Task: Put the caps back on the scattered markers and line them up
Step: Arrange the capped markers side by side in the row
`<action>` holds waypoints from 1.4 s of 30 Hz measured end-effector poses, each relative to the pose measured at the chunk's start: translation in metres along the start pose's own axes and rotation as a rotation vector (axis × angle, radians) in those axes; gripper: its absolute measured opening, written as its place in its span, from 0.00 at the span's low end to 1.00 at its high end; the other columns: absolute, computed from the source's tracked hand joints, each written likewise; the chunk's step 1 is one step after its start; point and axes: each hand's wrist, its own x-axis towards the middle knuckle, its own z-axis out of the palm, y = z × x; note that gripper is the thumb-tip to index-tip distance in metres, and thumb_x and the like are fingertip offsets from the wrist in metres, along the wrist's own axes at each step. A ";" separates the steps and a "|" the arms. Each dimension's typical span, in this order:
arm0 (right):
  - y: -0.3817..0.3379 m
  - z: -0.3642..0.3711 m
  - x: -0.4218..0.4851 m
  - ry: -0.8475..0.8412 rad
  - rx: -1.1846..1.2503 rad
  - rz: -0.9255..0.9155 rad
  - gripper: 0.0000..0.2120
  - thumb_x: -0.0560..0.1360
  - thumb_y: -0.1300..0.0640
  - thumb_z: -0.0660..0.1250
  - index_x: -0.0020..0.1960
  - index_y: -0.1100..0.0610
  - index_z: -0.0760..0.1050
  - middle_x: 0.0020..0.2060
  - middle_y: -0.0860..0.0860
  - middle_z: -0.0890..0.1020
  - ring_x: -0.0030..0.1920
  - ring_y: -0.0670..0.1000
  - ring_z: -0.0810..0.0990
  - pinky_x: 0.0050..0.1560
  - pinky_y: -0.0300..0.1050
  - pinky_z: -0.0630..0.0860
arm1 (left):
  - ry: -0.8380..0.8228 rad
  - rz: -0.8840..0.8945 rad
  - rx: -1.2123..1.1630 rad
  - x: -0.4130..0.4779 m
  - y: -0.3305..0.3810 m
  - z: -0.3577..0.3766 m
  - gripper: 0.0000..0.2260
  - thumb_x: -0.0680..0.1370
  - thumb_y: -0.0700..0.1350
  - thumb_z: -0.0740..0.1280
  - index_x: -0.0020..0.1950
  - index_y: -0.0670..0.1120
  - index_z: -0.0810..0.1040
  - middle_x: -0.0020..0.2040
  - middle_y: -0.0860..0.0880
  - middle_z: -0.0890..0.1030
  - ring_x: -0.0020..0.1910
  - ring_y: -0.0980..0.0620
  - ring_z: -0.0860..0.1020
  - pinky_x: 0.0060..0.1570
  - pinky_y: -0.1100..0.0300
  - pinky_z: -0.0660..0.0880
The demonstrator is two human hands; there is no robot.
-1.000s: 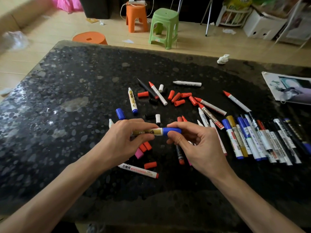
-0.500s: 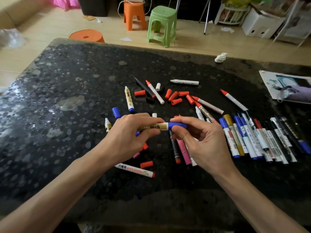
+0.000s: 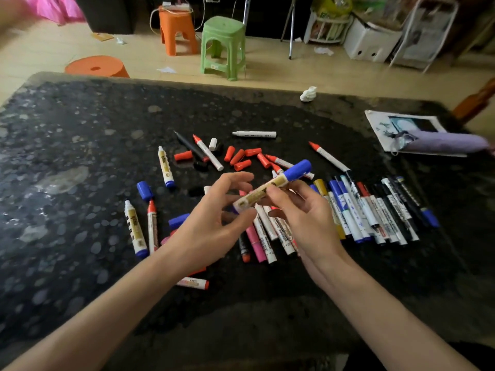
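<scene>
My right hand (image 3: pixel 308 220) pinches a white and gold marker (image 3: pixel 267 190) with a blue cap (image 3: pixel 297 168) on it, tilted up to the right above the black table (image 3: pixel 80 129). My left hand (image 3: pixel 206 231) sits just left of it, fingers spread and loose, thumb near the marker's butt end. Several capped markers (image 3: pixel 375 210) lie side by side in a row to the right. Uncapped markers and loose red caps (image 3: pixel 241 159) are scattered behind and under my hands. A loose blue cap (image 3: pixel 144 190) lies at the left.
A crumpled tissue (image 3: pixel 308 94) lies at the table's far edge. A printed sheet (image 3: pixel 380 124) with a purple pouch (image 3: pixel 444 144) on it is at the far right. A green stool (image 3: pixel 223 46) and orange stools (image 3: pixel 176 30) stand on the floor beyond.
The blue cap went fully onto the marker. My left hand loosened its grip and its fingers spread. My right hand lifted the marker and tilted its cap end up to the right.
</scene>
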 end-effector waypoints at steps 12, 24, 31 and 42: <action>0.015 -0.103 0.033 0.355 -1.004 -0.152 0.14 0.78 0.46 0.74 0.59 0.50 0.77 0.40 0.43 0.83 0.40 0.44 0.81 0.43 0.44 0.78 | 0.034 -0.025 0.050 0.006 -0.001 0.005 0.18 0.81 0.37 0.68 0.68 0.55 0.76 0.59 0.55 0.81 0.59 0.56 0.82 0.51 0.63 0.79; 0.021 -0.101 0.042 0.473 -1.348 -0.228 0.10 0.79 0.49 0.72 0.55 0.51 0.75 0.41 0.47 0.81 0.40 0.50 0.76 0.32 0.42 0.62 | 0.095 -0.046 0.067 0.004 0.000 -0.008 0.16 0.81 0.38 0.68 0.63 0.56 0.79 0.58 0.57 0.82 0.57 0.57 0.83 0.53 0.63 0.79; 0.020 -0.095 0.043 0.485 -1.327 -0.261 0.06 0.80 0.53 0.71 0.54 0.52 0.75 0.40 0.49 0.81 0.39 0.52 0.76 0.36 0.44 0.64 | 0.174 -0.071 0.052 -0.001 -0.003 -0.029 0.16 0.81 0.37 0.68 0.62 0.57 0.80 0.58 0.56 0.83 0.57 0.55 0.84 0.57 0.57 0.78; 0.037 -0.011 0.027 0.022 -1.165 -0.498 0.08 0.79 0.55 0.70 0.57 0.48 0.79 0.49 0.44 0.79 0.50 0.44 0.75 0.51 0.40 0.70 | 0.329 -0.226 0.120 -0.047 -0.044 -0.087 0.17 0.79 0.31 0.67 0.55 0.53 0.82 0.49 0.52 0.85 0.47 0.58 0.83 0.49 0.66 0.78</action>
